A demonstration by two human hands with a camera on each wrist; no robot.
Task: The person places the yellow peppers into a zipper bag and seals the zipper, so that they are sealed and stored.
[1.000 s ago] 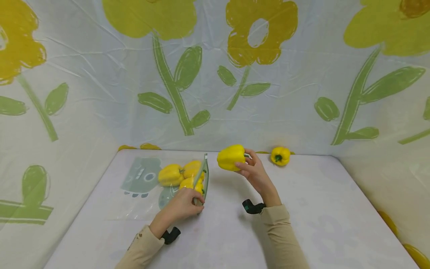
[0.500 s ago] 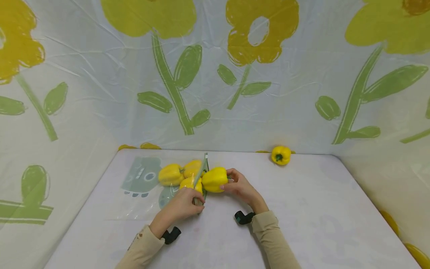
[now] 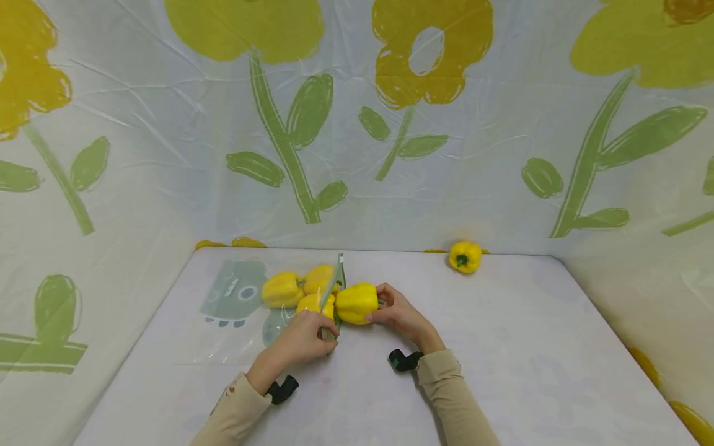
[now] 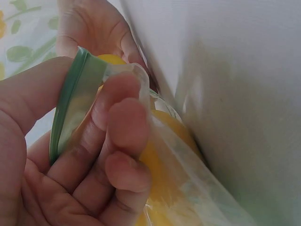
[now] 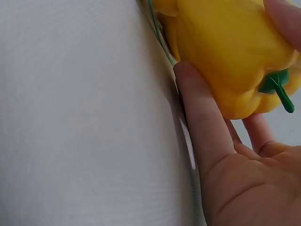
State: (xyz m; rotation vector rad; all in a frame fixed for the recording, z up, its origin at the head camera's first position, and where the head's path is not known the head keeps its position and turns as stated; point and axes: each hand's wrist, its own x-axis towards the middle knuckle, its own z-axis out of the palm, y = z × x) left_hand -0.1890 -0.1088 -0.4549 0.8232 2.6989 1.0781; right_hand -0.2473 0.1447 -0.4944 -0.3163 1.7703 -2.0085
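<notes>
My left hand [image 3: 305, 339] pinches the green-edged mouth of a clear zip bag [image 3: 223, 344], which lies on its side. Inside the bag are three yellow bell peppers [image 3: 281, 290], seen through the plastic. At the bag's mouth, my right hand [image 3: 403, 314] grips another yellow bell pepper [image 3: 357, 303] by its stem end, thumb on one side and fingers on the other. Its green stem [image 5: 278, 87] points back toward the palm in the right wrist view. In the left wrist view the green zip strip [image 4: 70, 106] runs between thumb and fingers.
One more yellow bell pepper [image 3: 465, 257] sits at the table's back edge, right of centre. The white table [image 3: 535, 347] meets a flower-printed cloth wall [image 3: 468, 186] at the back and sides. A grey-green cartoon print [image 3: 237, 291] shows on the bag.
My right hand has brought its bell pepper down and left, from above the table to the bag's mouth. My left hand has kept its place on the bag's edge.
</notes>
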